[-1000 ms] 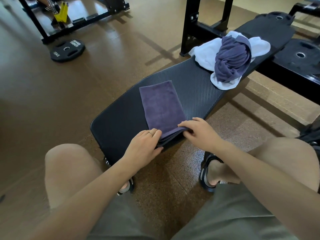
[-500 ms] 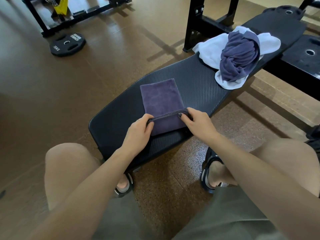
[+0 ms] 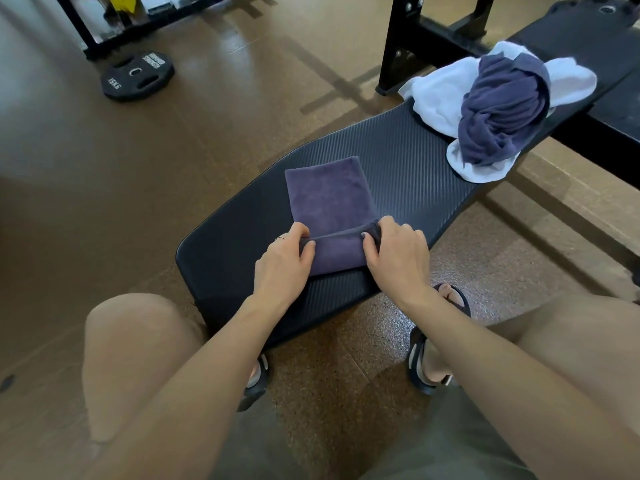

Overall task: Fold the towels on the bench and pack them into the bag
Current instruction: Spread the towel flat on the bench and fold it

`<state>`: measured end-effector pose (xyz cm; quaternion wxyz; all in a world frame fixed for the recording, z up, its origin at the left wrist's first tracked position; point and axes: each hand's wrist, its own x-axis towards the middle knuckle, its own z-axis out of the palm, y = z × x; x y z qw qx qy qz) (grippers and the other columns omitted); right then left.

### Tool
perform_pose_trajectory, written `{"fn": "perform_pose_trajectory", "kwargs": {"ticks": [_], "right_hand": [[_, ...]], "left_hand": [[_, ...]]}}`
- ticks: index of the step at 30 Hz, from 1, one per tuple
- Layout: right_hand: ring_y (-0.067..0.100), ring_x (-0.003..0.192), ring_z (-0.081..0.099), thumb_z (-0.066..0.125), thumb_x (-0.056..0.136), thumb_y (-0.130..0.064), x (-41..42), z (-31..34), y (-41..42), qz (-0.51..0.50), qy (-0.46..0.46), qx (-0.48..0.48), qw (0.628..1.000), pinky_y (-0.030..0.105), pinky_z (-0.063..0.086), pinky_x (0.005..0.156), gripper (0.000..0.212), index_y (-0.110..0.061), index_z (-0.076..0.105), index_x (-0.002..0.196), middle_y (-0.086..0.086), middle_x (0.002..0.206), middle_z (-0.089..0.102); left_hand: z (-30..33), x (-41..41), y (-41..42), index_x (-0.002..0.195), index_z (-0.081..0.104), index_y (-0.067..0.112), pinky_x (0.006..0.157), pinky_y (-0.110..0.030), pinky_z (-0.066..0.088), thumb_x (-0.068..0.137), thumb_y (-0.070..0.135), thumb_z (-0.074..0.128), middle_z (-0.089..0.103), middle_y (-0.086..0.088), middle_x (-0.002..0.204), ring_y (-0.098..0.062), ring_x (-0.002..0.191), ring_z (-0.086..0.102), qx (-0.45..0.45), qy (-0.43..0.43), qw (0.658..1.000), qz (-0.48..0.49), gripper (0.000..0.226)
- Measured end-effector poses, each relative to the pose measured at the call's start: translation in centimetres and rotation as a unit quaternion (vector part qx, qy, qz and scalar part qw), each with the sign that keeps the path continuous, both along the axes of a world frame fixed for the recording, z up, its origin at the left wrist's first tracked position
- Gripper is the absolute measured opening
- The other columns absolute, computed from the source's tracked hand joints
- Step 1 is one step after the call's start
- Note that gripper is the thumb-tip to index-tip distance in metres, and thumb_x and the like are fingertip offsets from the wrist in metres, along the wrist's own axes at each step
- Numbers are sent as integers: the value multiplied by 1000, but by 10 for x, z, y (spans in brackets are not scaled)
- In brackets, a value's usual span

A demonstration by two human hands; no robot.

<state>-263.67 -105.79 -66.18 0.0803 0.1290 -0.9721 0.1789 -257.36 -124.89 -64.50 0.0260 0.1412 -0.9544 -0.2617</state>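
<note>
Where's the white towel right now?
In the head view, the white towel lies crumpled at the upper right on the bench, under a bunched dark blue towel, beyond the purple towel.

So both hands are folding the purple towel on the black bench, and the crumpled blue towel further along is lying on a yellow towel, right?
Not quite. In the head view the crumpled blue towel lies on a white towel, not a yellow one. Both hands, left and right, do fold the purple towel on the black bench.

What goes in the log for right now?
step: folding | left hand: pinches purple towel | right hand: pinches it | bench | bag: unseen
</note>
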Motion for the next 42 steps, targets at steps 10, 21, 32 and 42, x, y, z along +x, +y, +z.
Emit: {"fn": "perform_pose_trajectory", "kwargs": {"ticks": [10,21,32,42], "right_hand": [[34,105,55,53,88,-8,-5,11,0,158,143,40,976,42,42,92,26,-11,62,112,12,114,57],[29,112,58,55,67,-30,-33,34,29,361,-27,210,908,44,42,104,66,-15,56,131,5,124,58],[17,83,57,49,86,-23,-51,32,21,188,-117,-149,964,41,47,79,16,-20,59,97,-6,90,61],[25,80,60,47,99,-33,-75,31,-4,48,-231,-138,962,38,43,66,16,-17,50,101,4,85,63]], "left_hand": [[-5,-10,1,96,53,13,57,-36,39,90,11,66,50,-8,90,-25,70,49,-260,101,952,-130,14],[15,-8,-15,105,58,18,80,-38,46,88,73,45,57,-1,102,-23,90,55,-324,42,905,-274,59],[23,-23,-43,105,64,22,83,-32,46,91,36,59,56,8,103,-14,94,51,-54,4,978,-202,21],[15,-50,-38,106,64,22,74,-28,52,104,38,52,68,7,95,-9,88,65,174,-81,981,6,20]]}}
